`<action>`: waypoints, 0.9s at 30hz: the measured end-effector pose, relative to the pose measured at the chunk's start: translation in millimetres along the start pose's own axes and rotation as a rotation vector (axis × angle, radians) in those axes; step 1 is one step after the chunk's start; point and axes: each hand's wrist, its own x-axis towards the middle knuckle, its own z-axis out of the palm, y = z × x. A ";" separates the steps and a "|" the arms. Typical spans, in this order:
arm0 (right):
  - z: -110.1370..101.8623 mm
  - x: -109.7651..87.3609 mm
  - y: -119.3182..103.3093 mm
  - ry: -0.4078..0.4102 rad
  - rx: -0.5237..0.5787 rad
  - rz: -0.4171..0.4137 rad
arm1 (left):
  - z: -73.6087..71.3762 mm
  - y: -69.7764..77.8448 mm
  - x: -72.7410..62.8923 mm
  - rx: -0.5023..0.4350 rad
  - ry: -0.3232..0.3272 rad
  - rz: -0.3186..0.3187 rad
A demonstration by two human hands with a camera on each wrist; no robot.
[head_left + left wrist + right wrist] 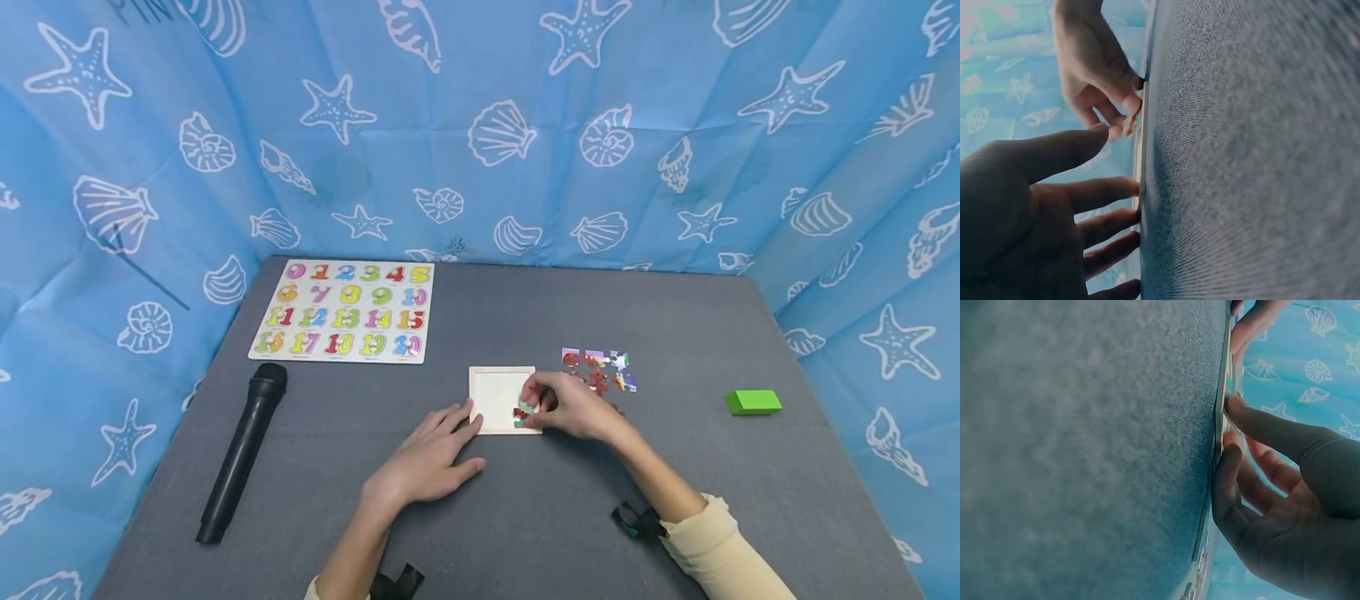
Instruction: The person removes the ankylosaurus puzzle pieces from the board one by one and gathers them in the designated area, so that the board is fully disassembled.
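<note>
A small square wooden puzzle tray [491, 387] lies in front of me in the head view. My left hand [423, 462] has its fingers spread, with the fingertips at the tray's left edge. Over the tray's right side, my right hand [573, 406] pinches a jigsaw piece [1129, 124] between thumb and fingers; the hand hides much of it. Red and green pieces [519, 414] show in the tray's lower right corner beside the right fingertips. Several loose jigsaw pieces [597, 379] lie just beyond the right hand, some hidden behind it.
A number puzzle board [345, 312] lies at the back left, with a black microphone [243, 450] in front of it. On the right sits a green block [753, 402]. A blue curtain [480, 125] with shells and starfish encloses the grey table [540, 533].
</note>
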 end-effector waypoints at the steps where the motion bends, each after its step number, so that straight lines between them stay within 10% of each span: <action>1: 0.6 -0.9 -0.1 0.004 -0.003 -0.007 | 0.2 0.5 0.0 0.000 -0.001 -0.005; 27: -68.3 -70.6 38.3 0.215 0.127 0.099 | 1.5 -1.3 -1.3 -0.023 0.004 0.004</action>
